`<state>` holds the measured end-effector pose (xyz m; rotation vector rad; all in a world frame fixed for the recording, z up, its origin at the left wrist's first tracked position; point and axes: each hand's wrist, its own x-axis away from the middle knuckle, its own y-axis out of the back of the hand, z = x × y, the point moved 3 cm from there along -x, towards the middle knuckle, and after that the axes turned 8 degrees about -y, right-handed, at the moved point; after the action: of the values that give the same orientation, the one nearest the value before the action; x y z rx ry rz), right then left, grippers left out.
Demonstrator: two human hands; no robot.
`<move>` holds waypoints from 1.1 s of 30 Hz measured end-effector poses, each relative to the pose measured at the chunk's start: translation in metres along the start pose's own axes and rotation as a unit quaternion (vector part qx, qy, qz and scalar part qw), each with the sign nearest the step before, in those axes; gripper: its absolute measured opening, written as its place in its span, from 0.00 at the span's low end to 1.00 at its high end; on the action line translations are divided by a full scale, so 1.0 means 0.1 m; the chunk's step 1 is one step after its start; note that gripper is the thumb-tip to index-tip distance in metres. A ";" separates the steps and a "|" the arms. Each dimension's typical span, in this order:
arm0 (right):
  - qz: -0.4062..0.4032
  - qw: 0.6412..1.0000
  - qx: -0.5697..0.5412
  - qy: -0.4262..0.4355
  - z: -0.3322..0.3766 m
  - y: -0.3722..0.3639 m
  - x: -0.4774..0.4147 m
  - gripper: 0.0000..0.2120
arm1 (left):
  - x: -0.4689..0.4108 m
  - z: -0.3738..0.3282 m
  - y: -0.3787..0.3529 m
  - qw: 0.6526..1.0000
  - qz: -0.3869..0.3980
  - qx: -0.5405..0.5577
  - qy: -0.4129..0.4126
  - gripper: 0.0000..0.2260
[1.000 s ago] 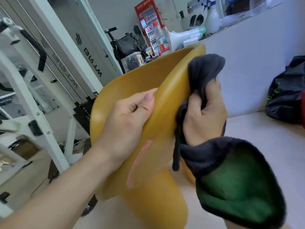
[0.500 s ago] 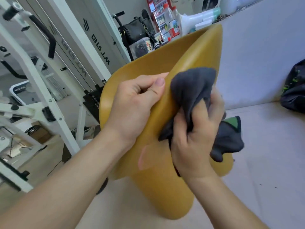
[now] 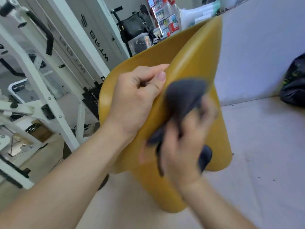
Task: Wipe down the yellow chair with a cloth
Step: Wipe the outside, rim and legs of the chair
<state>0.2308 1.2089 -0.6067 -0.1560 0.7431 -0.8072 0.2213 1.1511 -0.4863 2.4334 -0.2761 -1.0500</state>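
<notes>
2 arms in view, both bare from hand to frame edge. Bare left forearm [image 3: 74, 171]: broad, smooth, fills near left corner. Its left hand [image 3: 137, 96]: in sharp focus, knuckle creases plain, thumbnail [image 3: 161, 76] short and rounded. Bare right forearm [image 3: 214, 204]: narrower in view, at near right. Its right hand [image 3: 183, 146]: smeared by blur, fingers indistinct, fine detail unreadable.

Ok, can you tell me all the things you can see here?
chair: one, yellow, middle of view
cloth: one, dark grey, against the chair back
gym machine: one, white with black grips, left
handbag: one, black, behind the chair
vending machine: one, red, far back, top
bag: one, dark, right edge, on the floor
left hand: one, grips the chair's edge
right hand: one, blurred, holds the cloth
</notes>
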 end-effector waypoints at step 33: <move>0.031 0.792 -0.233 -0.564 -1.62 -0.03 0.29 0.20 | 0.06 0.02 -0.30 0.974 0.000 -0.192 -0.119 0.18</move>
<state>0.1357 1.2096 -0.7412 -0.9663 -0.2281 -0.3201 0.2234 1.1744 -0.5065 1.9668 -0.1346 -1.2662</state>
